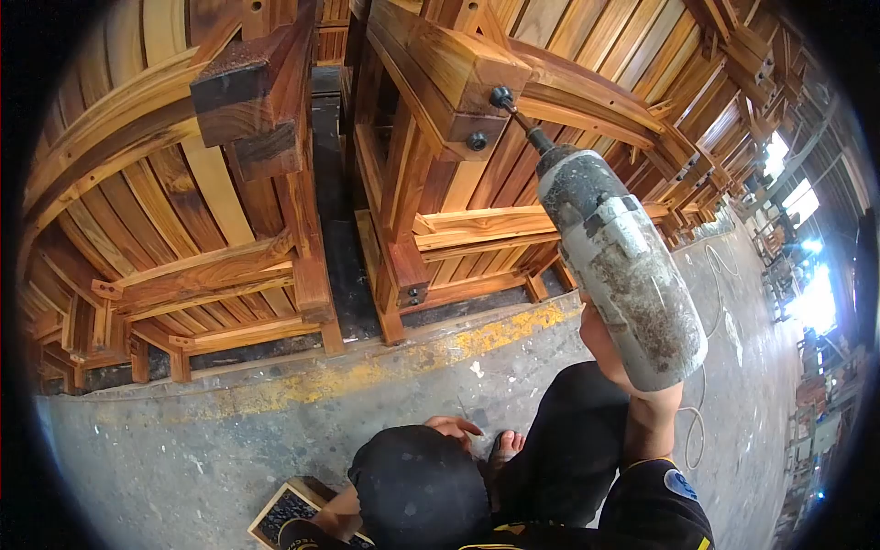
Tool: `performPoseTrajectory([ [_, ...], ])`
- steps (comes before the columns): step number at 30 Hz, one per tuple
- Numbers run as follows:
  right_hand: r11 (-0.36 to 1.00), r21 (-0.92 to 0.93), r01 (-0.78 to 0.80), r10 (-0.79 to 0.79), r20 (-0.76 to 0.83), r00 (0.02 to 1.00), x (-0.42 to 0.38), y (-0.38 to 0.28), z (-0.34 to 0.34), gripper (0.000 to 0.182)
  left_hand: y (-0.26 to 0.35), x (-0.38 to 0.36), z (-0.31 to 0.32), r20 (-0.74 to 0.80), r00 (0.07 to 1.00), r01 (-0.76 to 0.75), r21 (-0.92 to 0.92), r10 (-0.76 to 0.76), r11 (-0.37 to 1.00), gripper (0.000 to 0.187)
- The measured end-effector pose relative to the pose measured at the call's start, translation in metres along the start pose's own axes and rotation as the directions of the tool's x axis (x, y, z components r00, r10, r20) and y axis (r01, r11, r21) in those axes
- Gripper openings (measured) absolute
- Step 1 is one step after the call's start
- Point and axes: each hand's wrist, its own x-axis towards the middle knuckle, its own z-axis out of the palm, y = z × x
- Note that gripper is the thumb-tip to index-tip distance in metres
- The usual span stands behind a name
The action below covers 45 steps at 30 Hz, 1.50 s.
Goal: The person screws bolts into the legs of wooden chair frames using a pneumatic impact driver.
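Observation:
My right hand (610, 353) is wrapped round the handle of an impact driver (632, 275) with a worn, dirty white body and a dark nose. Its bit meets a black bolt (500, 97) in the end of a thick wooden beam (458, 78). Just below sits a second black bolt (477, 141) in the same wooden frame. Low down, behind my bent knee, my left hand (451, 429) shows only in part. Its visible fingers are stretched out, with nothing seen in them; the palm is hidden.
Another slatted wooden piece (174, 192) stands to the left, across a narrow dark gap. Beside my left forearm, a wooden box (266, 527) holds small black pieces. A thin hose (697, 440) loops over the concrete floor (733, 367). More wooden furniture recedes to the right.

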Motion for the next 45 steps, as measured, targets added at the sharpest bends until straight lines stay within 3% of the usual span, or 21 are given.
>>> performPoseTrajectory([
  [4, 0.998, 0.046, 0.051, -0.05, -0.023, 0.999, 0.006, -0.011, 0.003, 0.024, 0.004, 0.001, -0.005, -0.026, 0.999, -0.029, 0.009, 0.029, 1.0, 0.023],
  [6, 0.981, 0.195, 0.018, 0.011, -0.145, 0.989, 0.009, -0.019, 0.004, 0.032, 0.008, 0.002, -0.008, -0.039, 0.998, -0.039, 0.016, 0.04, 0.999, 0.023],
  [11, 0.964, 0.25, 0.086, -0.034, -0.206, 0.978, 0.012, -0.017, 0.008, 0.039, 0.021, -0.003, -0.015, -0.075, 0.995, -0.067, 0.053, 0.071, 0.996, 0.023],
  [13, 0.972, 0.186, 0.143, -0.104, -0.206, 0.973, 0.015, -0.018, 0.007, 0.038, 0.025, -0.008, -0.017, -0.095, 0.992, -0.076, 0.066, 0.082, 0.995, 0.023],
  [19, 0.921, 0.309, 0.237, -0.18, -0.203, 0.963, 0.027, -0.016, 0.007, 0.029, 0.024, -0.021, -0.021, -0.145, 0.985, -0.081, 0.076, 0.091, 0.994, 0.022],
  [27, 0.896, 0.394, 0.204, -0.12, -0.228, 0.966, 0.03, -0.021, 0.011, 0.028, -0.002, -0.037, -0.011, -0.207, 0.974, -0.087, 0.025, 0.09, 0.996, 0.022],
  [29, 0.917, 0.328, 0.229, -0.157, -0.23, 0.96, 0.03, -0.018, 0.012, 0.043, -0.004, -0.044, -0.011, -0.229, 0.969, -0.09, 0.026, 0.094, 0.996, 0.022],
  [45, 0.862, 0.43, 0.27, -0.165, -0.266, 0.95, 0.03, -0.017, 0.014, 0.043, -0.008, -0.06, -0.015, -0.334, 0.926, -0.174, 0.037, 0.176, 0.984, 0.021],
])
